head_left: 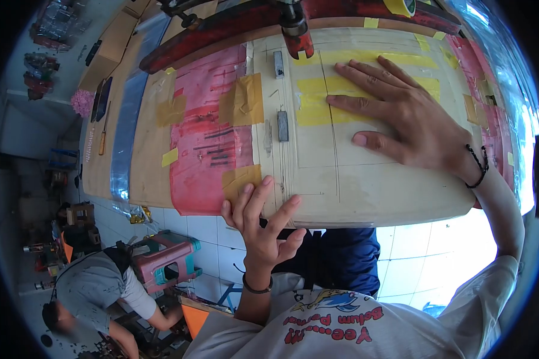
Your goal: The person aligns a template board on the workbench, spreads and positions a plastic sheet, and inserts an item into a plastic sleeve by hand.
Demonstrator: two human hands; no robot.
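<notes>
My right hand point(395, 110) lies flat with fingers spread on a cream board point(317, 152), partly over strips of yellow tape point(311, 96). At the near edge of the board my left hand point(263, 218) has its fingers apart, fingertips by a piece of brown tape point(242, 179); nothing is in it. Two small grey metal blocks point(282, 125) sit in a line along the board's left part. Thin pencil lines run across the board. Above it hangs a red forked metal tip point(298, 46).
A red machine bar point(221, 37) crosses the far side. Pink sheeting point(206, 149) lies left of the board. A screwdriver point(103, 137) with a wooden handle rests on the table's left. Below, another person point(96, 287) bends near a pink and green stool point(164, 260).
</notes>
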